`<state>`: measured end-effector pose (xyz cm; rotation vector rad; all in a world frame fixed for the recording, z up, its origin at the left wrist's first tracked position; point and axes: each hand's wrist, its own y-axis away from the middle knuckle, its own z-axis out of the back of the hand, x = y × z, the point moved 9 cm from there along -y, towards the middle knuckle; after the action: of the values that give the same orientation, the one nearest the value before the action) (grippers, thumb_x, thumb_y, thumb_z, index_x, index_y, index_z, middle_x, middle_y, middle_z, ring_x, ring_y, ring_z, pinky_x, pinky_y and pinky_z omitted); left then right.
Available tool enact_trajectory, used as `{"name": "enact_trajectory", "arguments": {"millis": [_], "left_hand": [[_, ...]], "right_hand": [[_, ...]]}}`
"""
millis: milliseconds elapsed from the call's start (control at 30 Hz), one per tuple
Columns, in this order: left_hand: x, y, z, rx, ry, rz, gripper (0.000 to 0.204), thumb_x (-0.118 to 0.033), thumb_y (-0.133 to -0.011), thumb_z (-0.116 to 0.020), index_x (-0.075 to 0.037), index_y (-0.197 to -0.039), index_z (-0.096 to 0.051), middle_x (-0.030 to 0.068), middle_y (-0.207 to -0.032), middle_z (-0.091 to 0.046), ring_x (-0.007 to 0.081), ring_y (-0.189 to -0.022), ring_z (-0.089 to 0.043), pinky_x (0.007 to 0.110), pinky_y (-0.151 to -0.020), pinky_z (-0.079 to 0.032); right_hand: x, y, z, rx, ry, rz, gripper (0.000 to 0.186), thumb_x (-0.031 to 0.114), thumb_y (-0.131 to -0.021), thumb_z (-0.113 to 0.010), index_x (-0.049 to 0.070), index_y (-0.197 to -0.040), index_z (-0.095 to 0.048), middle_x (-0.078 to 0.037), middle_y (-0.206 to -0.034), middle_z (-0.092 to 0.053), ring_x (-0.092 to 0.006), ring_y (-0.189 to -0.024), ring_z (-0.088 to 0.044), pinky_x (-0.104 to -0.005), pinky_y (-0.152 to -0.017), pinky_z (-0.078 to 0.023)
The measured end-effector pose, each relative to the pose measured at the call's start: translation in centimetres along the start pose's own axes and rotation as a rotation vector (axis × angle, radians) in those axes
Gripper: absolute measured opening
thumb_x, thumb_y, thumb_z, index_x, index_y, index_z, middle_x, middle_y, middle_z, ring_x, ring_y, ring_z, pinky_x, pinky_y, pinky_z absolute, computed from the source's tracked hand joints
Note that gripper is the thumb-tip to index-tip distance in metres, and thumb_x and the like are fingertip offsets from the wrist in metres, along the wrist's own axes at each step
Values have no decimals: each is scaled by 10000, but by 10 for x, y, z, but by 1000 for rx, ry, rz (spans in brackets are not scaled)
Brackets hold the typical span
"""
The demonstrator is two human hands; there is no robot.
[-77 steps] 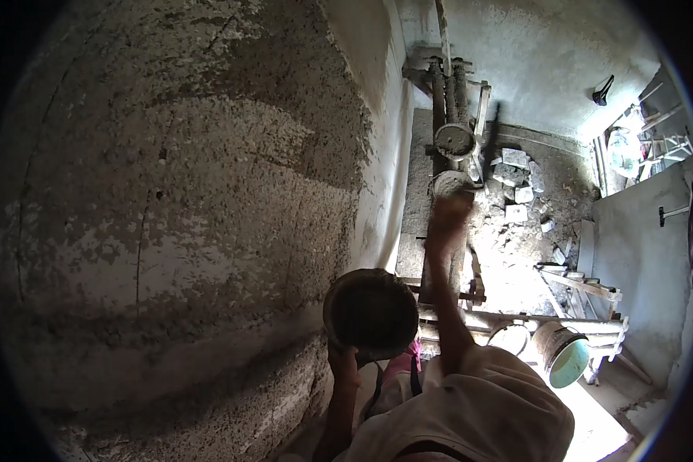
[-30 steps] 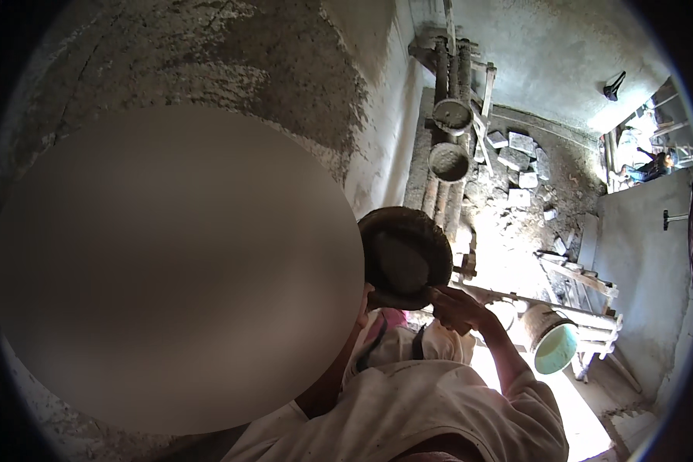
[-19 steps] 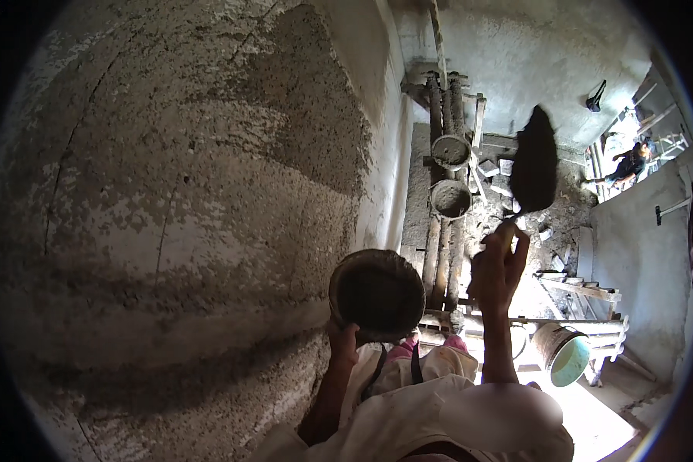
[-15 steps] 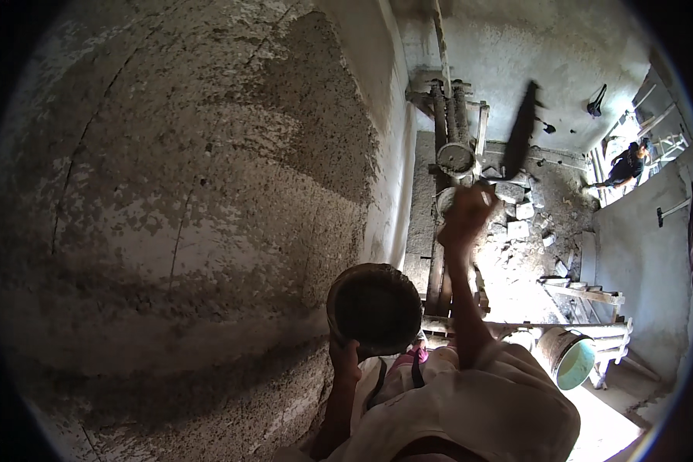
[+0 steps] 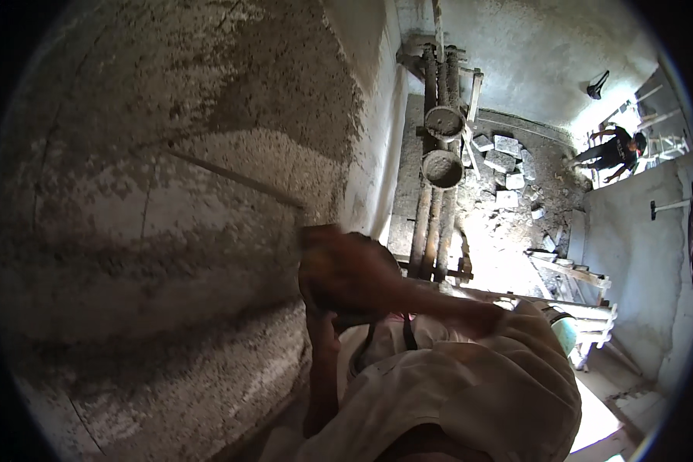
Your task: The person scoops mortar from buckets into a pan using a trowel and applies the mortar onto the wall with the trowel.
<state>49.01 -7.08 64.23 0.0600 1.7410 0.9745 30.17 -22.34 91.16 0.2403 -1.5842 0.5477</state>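
My left hand (image 5: 323, 329) grips the near left side of a dark round mortar bucket (image 5: 379, 252), held up in front of my body close to the rough wall (image 5: 208, 308). Across the top of the bucket reaches my right forearm, hiding most of its inside. The right hand (image 5: 333, 260), smeared by motion, is closed on the handle of a trowel (image 5: 239, 178). Its long thin blade points up and left, seen nearly edge-on against the wall's patchy mortar. Whether the blade touches the wall, I cannot tell.
Two mortar-filled buckets (image 5: 443, 169) stand on scaffold poles (image 5: 431, 223) beyond me. Broken blocks (image 5: 507, 199) lie on the floor below. A wooden trestle (image 5: 570, 271) and a pale bucket (image 5: 565, 333) are at right. Another person (image 5: 617, 152) is by the far opening.
My right hand has swung the trowel from the right across to the wall on the left. The left hand and bucket have shifted slightly left. The other person has changed posture.
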Motion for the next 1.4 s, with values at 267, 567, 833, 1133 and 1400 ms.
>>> {"name": "enact_trajectory", "arguments": {"millis": [267,567,833,1133,1400], "left_hand": [[-8,31,-76,74,-298,-180,633,17,-685,-551,-54,-1308,-458,78,-1138,-574,189,-979,-584,316,-832,-509],[-6,103,-203,273,-388,-281,552,32,-749,-509,-5,-1299,-476,56,-1129,-593,127,-942,-555,257,-802,-463],[37,112,-237,418,-510,-188,550,48,-746,-501,8,-1294,-469,84,-1168,-573,161,-1064,-546,269,-919,-423],[72,41,-162,355,-344,-90,654,45,-722,-563,-113,-1338,-411,97,-1160,-550,253,-961,-620,368,-703,-600],[44,20,-124,237,16,223,641,41,-715,-562,-108,-1317,-402,112,-1154,-527,263,-990,-614,415,-773,-599]], "right_hand": [[-156,185,109,257,1220,-317,308,199,-881,-553,77,-1153,-477,-150,-894,-628,-280,-671,-671,-391,-534,-546],[-264,258,183,394,505,-767,294,319,-976,-453,50,-1068,-525,-100,-660,-584,-206,-502,-598,-338,-450,-504],[-247,349,147,177,-200,-1060,399,489,-958,-481,110,-1063,-549,10,-725,-541,-85,-571,-534,-252,-487,-483],[-201,325,129,45,-447,-1020,516,454,-958,-509,92,-1324,-479,8,-741,-559,-81,-599,-551,-251,-518,-488],[-93,225,173,-631,-805,-442,333,238,-968,-518,59,-1244,-466,-29,-755,-558,-97,-605,-556,-261,-502,-468]]}}
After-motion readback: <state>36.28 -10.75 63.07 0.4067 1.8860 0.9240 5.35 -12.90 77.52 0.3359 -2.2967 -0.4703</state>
